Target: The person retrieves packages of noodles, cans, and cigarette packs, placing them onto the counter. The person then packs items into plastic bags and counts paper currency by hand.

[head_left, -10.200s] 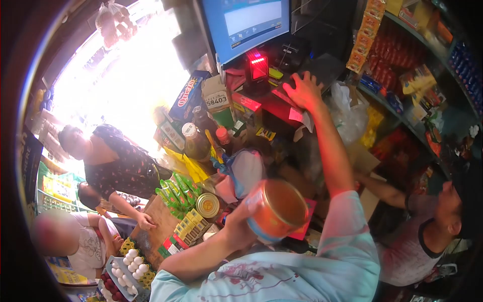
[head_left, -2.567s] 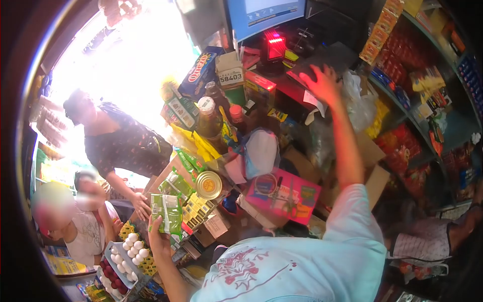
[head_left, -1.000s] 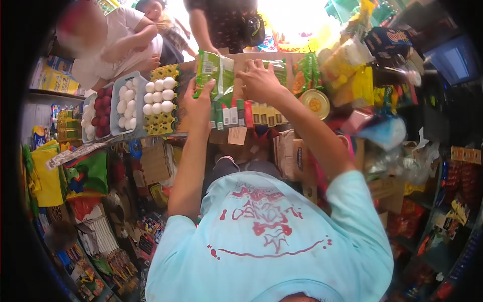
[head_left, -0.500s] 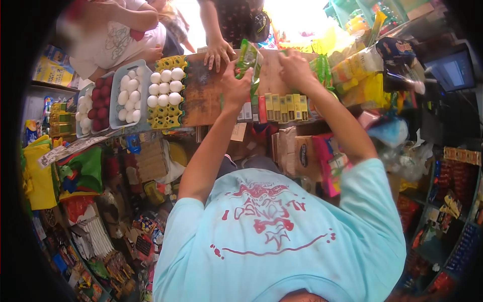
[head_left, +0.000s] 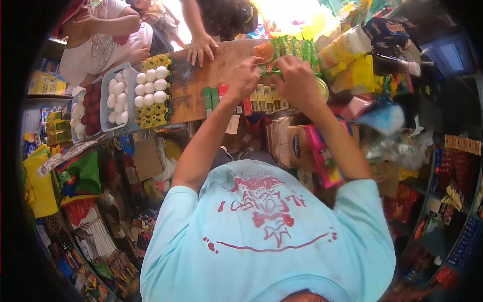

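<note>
I am watching from my remote station: the left hand [head_left: 245,79] is holding its fingers bent at the near edge of the green packets [head_left: 294,48], which are lying in an overlapping row along the far part of the counter [head_left: 188,75]. Just beside it, the right hand [head_left: 296,83] is bending over the same row; whether either is pinching a packet I cannot tell. I am judging that a dip of the left hand could be scattering the small boxes [head_left: 268,100] lined up below, while an outward swing of the right could be nudging the can [head_left: 322,89]. At the counter's left, white eggs [head_left: 150,86] are sitting in a yellow tray [head_left: 151,122]; another person's hand [head_left: 202,48] is resting spread on the wood; yellow bags [head_left: 352,75] are crowding the right. Packed goods [head_left: 95,231] are lining the room at left, a screen [head_left: 449,55] and shelves [head_left: 435,201] at right.
</note>
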A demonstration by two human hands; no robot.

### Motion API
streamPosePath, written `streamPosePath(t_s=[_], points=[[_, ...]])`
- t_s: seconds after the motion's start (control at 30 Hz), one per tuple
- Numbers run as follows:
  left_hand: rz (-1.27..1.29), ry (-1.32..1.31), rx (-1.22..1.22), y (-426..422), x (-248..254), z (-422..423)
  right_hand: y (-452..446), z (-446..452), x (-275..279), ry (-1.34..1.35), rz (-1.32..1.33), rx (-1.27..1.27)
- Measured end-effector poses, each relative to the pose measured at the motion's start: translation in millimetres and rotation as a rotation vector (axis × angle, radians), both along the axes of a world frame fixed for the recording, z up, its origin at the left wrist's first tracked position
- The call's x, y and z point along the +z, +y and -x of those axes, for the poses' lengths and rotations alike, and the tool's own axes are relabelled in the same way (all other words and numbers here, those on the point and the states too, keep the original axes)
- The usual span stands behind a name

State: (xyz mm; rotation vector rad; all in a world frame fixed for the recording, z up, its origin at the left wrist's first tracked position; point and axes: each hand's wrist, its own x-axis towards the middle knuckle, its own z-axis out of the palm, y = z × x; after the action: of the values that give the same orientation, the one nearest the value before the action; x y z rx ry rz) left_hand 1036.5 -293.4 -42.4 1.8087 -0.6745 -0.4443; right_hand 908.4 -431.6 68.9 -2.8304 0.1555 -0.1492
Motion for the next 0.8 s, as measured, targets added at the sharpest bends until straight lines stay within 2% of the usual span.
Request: streamPosePath(t_s=[0.03,0.13,0.23,0.27,0.37,0.47,0.57,0.63,0.67,0.73,0.77,0.8], points=[[-0.001,0.081,0.029,11,4,-8,11,6,2,0.116,-0.107,0.034],[0.036,0.017,0.173,50,19,-14,34,14,-24,0.013,-0.1,0.357],[-0.121,-0.224,0.04,83,39,7,39,-1,-63,0.067,0.113,0.416],[-0.153,-0.166,-0.091,92,32,13,39,-4,-67,0.087,0.075,0.406],[-0.404,-0.523,-0.177,101,31,52,37,-8,-61,0.096,-0.034,0.393],[-0.438,-0.528,-0.171,101,24,52,30,7,-18,0.01,-0.165,0.352],[-0.441,-0.653,-0.198,94,24,49,11,45,70,-0.042,-0.395,0.179],[-0.482,-0.742,-0.274,87,20,45,-29,96,118,-0.422,-0.256,0.104],[-0.512,-0.722,-0.316,84,22,44,-48,120,138,-0.73,-0.402,0.011],[-0.569,-0.674,-0.383,79,39,49,-82,168,172,-1.23,-0.493,-0.185],[-0.599,-0.642,-0.401,77,55,50,-105,192,187,-1.41,-0.453,-0.306],[-0.586,-0.64,-0.446,72,68,50,-134,212,191,-1.419,-0.376,-0.461]])
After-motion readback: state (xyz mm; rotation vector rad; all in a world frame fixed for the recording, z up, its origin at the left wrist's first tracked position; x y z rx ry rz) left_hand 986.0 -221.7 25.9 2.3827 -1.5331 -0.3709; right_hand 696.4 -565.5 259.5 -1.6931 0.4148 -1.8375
